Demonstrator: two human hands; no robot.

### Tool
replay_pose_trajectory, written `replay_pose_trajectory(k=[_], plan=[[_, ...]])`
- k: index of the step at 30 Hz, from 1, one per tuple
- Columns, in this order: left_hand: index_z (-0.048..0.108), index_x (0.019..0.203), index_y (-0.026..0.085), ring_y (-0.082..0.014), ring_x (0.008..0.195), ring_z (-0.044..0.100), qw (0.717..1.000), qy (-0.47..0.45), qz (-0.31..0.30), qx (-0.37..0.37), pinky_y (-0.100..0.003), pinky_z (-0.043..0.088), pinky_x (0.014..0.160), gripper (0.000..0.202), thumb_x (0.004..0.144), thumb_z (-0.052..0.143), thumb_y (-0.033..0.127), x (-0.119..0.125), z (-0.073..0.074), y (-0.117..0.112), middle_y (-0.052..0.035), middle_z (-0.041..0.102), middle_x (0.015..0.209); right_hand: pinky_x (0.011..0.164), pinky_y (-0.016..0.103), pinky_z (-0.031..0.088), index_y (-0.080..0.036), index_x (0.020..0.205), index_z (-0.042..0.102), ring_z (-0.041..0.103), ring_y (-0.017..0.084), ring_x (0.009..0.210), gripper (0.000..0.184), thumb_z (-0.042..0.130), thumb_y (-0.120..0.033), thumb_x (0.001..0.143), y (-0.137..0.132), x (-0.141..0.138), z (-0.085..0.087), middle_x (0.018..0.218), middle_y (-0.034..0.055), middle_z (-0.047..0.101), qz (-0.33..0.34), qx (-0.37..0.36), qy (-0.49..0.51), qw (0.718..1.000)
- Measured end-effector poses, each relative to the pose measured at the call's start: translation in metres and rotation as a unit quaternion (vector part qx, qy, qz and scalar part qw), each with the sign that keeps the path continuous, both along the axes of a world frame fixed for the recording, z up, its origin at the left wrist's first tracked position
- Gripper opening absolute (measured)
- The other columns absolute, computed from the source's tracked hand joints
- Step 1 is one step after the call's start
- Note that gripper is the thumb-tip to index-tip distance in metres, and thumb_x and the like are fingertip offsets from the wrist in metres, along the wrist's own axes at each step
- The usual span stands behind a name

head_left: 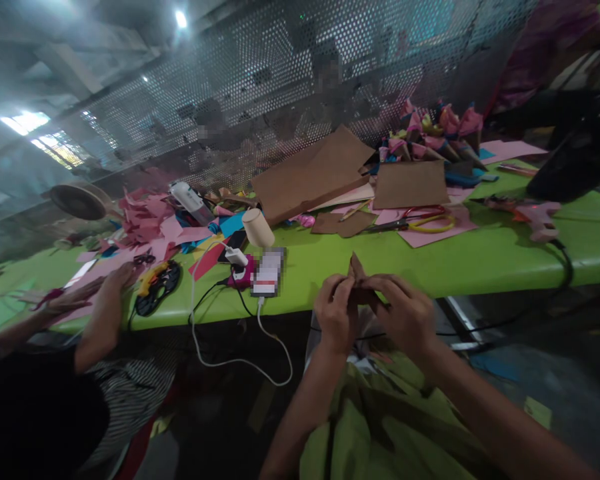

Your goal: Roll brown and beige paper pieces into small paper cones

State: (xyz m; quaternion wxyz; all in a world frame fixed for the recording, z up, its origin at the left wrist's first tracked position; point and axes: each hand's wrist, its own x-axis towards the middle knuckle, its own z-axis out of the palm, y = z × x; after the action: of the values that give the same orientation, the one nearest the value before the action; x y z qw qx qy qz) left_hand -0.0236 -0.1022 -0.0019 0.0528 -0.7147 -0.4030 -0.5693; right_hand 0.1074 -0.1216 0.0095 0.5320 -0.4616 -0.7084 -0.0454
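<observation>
Both of my hands meet at the near edge of the green table [480, 257]. My left hand [336, 313] and my right hand [405, 313] are closed on a small folded piece of brown paper [357, 270], whose pointed tip sticks up between the fingers. Most of the paper is hidden behind my fingers. My forearms rise from my lap, which is covered in green cloth.
Brown cardboard sheets [313, 177], pink paper, red and yellow scissors [420, 219], a glue gun [535, 217] and a heap of paper cones [440, 137] lie on the table. A power strip with a charger [243, 267] sits to the left. Another person's hands [105, 287] rest at the left.
</observation>
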Motion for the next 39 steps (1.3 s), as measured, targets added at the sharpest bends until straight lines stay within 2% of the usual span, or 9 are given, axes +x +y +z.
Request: replay_pose_trajectory(k=[8, 18, 24, 27, 31, 34, 36, 39], plan=[[0.070, 0.101, 0.018, -0.0161, 0.084, 0.068, 0.999, 0.009, 0.004, 0.045, -0.027, 0.057, 0.076, 0.015, 0.093, 0.058, 0.013, -0.001, 0.000, 0.000, -0.0071, 0.071, 0.091, 0.074, 0.028, 0.056, -0.025, 0.093, 0.069, 0.071, 0.017, 0.081, 0.014, 0.061, -0.013, 0.092, 0.000, -0.001, 0.001, 0.089, 0.0032, 0.076, 0.007, 0.008, 0.001, 1.000], [0.072, 0.103, 0.019, -0.0167, 0.084, 0.070, 0.999, 0.019, -0.004, 0.045, -0.028, 0.057, 0.074, 0.017, 0.092, 0.062, 0.013, -0.004, -0.001, 0.000, -0.0064, 0.072, 0.092, 0.075, 0.029, 0.057, -0.027, 0.093, 0.068, 0.070, 0.018, 0.083, 0.018, 0.062, -0.010, 0.089, 0.003, -0.003, 0.001, 0.090, 0.0027, 0.073, 0.035, -0.007, 0.039, 0.999], [0.072, 0.101, 0.019, -0.0168, 0.086, 0.070, 0.999, 0.013, -0.014, 0.026, -0.029, 0.059, 0.077, 0.016, 0.092, 0.062, 0.012, -0.010, 0.000, -0.001, -0.0062, 0.073, 0.093, 0.079, 0.032, 0.056, -0.027, 0.101, 0.068, 0.068, 0.020, 0.090, 0.022, 0.064, -0.013, 0.086, -0.002, 0.002, 0.007, 0.097, 0.0038, 0.070, 0.109, -0.073, 0.094, 0.987], [0.072, 0.100, 0.019, -0.0170, 0.088, 0.071, 0.999, 0.014, -0.024, 0.028, -0.029, 0.060, 0.077, 0.016, 0.093, 0.060, 0.012, -0.013, 0.002, -0.002, -0.0068, 0.073, 0.093, 0.067, 0.030, 0.054, -0.026, 0.105, 0.065, 0.065, 0.017, 0.078, 0.022, 0.071, -0.026, 0.084, 0.000, 0.008, 0.011, 0.098, 0.0036, 0.069, 0.123, -0.166, 0.211, 0.955], [0.070, 0.100, 0.019, -0.0164, 0.086, 0.070, 0.998, 0.015, -0.037, 0.047, -0.029, 0.060, 0.078, 0.017, 0.092, 0.060, 0.009, -0.013, 0.007, -0.005, -0.0063, 0.073, 0.093, 0.065, 0.029, 0.051, -0.025, 0.096, 0.066, 0.061, 0.016, 0.072, 0.029, 0.076, -0.044, 0.077, 0.015, 0.012, 0.016, 0.090, 0.0021, 0.068, 0.135, -0.287, 0.384, 0.867], [0.069, 0.100, 0.020, -0.0159, 0.085, 0.070, 0.997, 0.021, -0.045, 0.064, -0.029, 0.059, 0.076, 0.017, 0.091, 0.061, 0.009, -0.012, 0.011, -0.007, -0.0058, 0.073, 0.093, 0.063, 0.030, 0.049, -0.024, 0.086, 0.068, 0.058, 0.016, 0.068, 0.034, 0.079, -0.050, 0.069, 0.027, 0.011, 0.022, 0.080, 0.0013, 0.067, 0.178, -0.347, 0.439, 0.809], [0.069, 0.099, 0.021, -0.0160, 0.085, 0.071, 0.996, 0.032, -0.049, 0.069, -0.029, 0.059, 0.075, 0.016, 0.091, 0.060, 0.009, -0.012, 0.013, -0.008, -0.0057, 0.073, 0.094, 0.061, 0.030, 0.047, -0.023, 0.082, 0.069, 0.056, 0.015, 0.065, 0.035, 0.082, -0.051, 0.065, 0.030, 0.010, 0.025, 0.075, 0.0011, 0.067, 0.201, -0.371, 0.451, 0.786], [0.068, 0.100, 0.021, -0.0165, 0.086, 0.071, 0.995, 0.039, -0.057, 0.073, -0.029, 0.058, 0.074, 0.017, 0.091, 0.059, 0.009, -0.012, 0.014, -0.010, -0.0058, 0.074, 0.095, 0.059, 0.029, 0.044, -0.022, 0.075, 0.070, 0.053, 0.014, 0.061, 0.033, 0.085, -0.048, 0.061, 0.030, 0.009, 0.027, 0.069, 0.0003, 0.065, 0.204, -0.382, 0.467, 0.771]])
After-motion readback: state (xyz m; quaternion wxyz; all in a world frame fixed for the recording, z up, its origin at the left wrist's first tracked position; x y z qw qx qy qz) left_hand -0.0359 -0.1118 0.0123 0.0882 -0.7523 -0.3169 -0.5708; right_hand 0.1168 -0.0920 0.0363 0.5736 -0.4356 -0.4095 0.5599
